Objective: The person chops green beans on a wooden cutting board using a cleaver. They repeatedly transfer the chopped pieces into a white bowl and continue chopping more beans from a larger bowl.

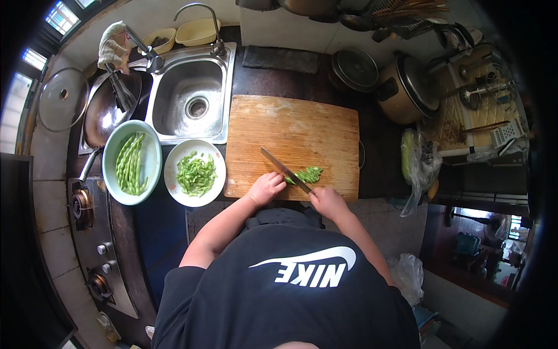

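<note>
My right hand (327,201) is closed around the handle of a kitchen knife (285,170), its blade slanting up and left across a wooden cutting board (292,126). Sliced green beans (310,174) lie in a small heap against the blade's right side. On the other side, my left hand (267,188) presses with curled fingers at the board's front, holding bean ends that it mostly hides. Left of the board, a white plate (171,185) carries more cut bean pieces (196,173). Whole green beans (130,163) lie in a pale green basin (155,174) beside that plate.
A steel sink (174,118) with a faucet (216,37) lies behind the plate. At left are a wok (98,109) and a gas stove (102,227). Toward the right stand a lidded pot (355,70), a rice cooker (401,91) and a bagged vegetable (407,157).
</note>
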`<action>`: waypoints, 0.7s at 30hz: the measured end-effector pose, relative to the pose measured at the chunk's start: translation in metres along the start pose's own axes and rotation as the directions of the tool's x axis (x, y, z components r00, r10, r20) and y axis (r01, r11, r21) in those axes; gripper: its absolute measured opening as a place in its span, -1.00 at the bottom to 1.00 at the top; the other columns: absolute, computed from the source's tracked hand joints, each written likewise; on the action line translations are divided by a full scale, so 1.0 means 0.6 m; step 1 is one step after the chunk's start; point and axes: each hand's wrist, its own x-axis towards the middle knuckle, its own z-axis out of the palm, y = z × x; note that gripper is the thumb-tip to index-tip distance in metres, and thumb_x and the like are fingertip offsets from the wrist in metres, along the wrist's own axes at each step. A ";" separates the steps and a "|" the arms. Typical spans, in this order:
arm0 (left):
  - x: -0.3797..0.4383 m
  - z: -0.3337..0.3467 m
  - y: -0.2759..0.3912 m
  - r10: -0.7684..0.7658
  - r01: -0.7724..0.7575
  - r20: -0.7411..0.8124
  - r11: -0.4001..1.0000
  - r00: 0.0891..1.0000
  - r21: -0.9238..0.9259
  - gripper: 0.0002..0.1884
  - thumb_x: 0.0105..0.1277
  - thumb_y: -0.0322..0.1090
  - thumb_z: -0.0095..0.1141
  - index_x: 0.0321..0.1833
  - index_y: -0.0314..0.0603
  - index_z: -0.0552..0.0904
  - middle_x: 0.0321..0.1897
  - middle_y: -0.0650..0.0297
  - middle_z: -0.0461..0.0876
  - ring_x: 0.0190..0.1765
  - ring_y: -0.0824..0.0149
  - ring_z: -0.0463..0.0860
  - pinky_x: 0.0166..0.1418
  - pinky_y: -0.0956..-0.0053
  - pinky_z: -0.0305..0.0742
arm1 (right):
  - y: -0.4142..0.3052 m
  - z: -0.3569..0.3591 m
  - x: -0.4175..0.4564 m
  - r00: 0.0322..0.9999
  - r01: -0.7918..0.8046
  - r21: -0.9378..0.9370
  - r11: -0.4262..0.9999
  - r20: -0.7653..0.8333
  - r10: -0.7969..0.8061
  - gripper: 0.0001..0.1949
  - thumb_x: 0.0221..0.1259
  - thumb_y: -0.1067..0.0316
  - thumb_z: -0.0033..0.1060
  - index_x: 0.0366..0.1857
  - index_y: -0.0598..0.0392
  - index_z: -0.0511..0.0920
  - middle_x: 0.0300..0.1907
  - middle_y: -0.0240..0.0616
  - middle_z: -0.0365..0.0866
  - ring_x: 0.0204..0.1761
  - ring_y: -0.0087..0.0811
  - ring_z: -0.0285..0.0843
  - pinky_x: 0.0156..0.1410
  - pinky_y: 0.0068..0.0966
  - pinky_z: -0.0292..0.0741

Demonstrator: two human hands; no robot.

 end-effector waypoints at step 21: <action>-0.004 0.001 0.001 0.006 -0.007 0.029 1.000 1.000 0.010 -0.83 0.04 -0.33 -0.04 -0.30 -0.17 0.50 -0.16 0.18 0.51 -0.05 0.20 0.50 0.02 0.37 0.43 | 0.008 0.032 0.022 0.998 0.054 -0.029 0.998 0.021 -0.053 -0.72 0.15 0.18 -0.01 -0.41 0.20 0.60 -0.46 0.08 0.58 -0.36 0.07 0.56 -0.20 -0.12 0.48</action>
